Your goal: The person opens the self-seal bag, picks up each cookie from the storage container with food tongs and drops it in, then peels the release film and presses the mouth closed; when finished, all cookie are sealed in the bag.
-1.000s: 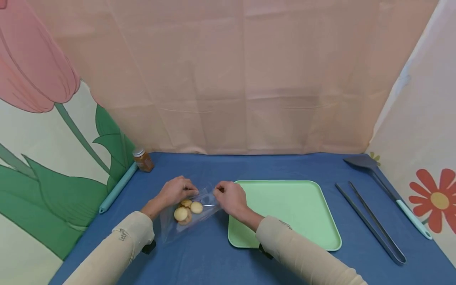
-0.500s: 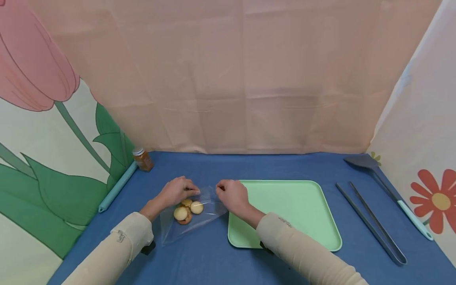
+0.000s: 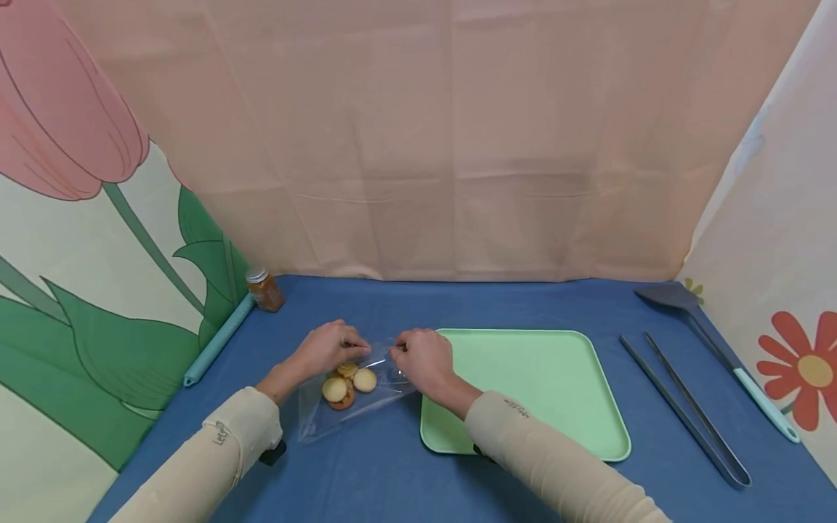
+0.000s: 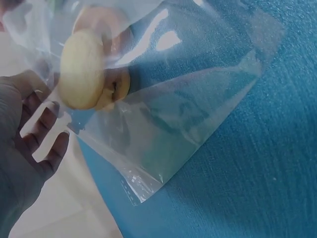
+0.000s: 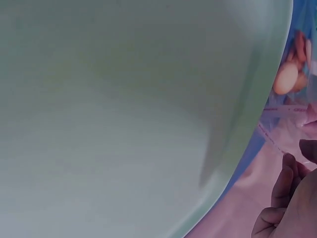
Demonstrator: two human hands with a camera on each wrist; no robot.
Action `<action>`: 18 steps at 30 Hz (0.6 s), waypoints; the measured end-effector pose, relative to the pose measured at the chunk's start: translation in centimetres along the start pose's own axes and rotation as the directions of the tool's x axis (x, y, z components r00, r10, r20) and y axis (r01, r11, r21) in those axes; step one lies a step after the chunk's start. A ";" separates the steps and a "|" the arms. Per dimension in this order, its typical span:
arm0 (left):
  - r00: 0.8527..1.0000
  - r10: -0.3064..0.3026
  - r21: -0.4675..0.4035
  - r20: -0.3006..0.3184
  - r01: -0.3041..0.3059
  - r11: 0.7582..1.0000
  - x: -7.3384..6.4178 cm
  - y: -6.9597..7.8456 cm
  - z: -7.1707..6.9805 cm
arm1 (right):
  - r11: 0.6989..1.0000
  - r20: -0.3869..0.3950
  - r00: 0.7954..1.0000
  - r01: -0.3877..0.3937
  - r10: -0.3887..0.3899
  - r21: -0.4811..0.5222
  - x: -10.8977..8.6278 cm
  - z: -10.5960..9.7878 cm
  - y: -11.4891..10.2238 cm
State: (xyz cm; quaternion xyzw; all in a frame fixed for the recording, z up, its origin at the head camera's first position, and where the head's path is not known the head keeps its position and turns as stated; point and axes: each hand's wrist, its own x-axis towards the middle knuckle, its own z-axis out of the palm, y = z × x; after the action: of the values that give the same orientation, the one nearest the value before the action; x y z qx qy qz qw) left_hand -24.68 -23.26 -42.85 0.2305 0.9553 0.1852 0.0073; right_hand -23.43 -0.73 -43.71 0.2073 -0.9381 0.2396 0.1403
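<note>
A clear plastic bag (image 3: 319,425) lies on the blue cloth in the head view, left of the green tray, with several round sandwich cookies (image 3: 365,380) inside. My left hand (image 3: 327,349) pinches the bag's upper edge, thumb and fingers together. Opposite it, my right hand (image 3: 426,359) pinches the bag's rim near its right corner. In the left wrist view, the left hand (image 4: 25,144) is beside the cookies, and its grip is partly out of frame. The right wrist view has the right hand (image 5: 290,198) holding the bag's printed strip (image 5: 270,138) between thumb and finger.
A light green tray (image 3: 530,385) sits under my right forearm. Metal tongs (image 3: 686,414) and a spatula (image 3: 713,341) with a pale handle lie to the right. At the back left are a spice jar (image 3: 264,290) and a rolled teal item (image 3: 219,341) along the edge.
The right hand shifted slightly right, then back left, and now sits a little closer to the left hand. Both keep pinching the bag's rim. The left hand barely moved.
</note>
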 end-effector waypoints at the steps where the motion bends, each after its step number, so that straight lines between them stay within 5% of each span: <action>1: 1.000 0.005 0.009 0.000 -0.005 1.000 0.0 0.0 0.0 | 1.000 -0.001 1.000 -0.004 0.004 -0.005 0.1 0.0 0.0; 18: 0.999 0.038 0.058 0.007 -0.038 0.998 -0.1 0.5 -0.2 | 0.998 -0.042 0.998 -0.037 0.039 0.045 0.4 0.4 -0.3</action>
State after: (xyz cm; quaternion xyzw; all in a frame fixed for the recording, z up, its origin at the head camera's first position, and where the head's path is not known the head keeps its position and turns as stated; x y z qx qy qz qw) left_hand -24.37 -22.97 -42.50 0.2494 0.9557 0.1566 0.0001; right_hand -23.71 -1.27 -43.79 0.1875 -0.9330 0.2674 0.1511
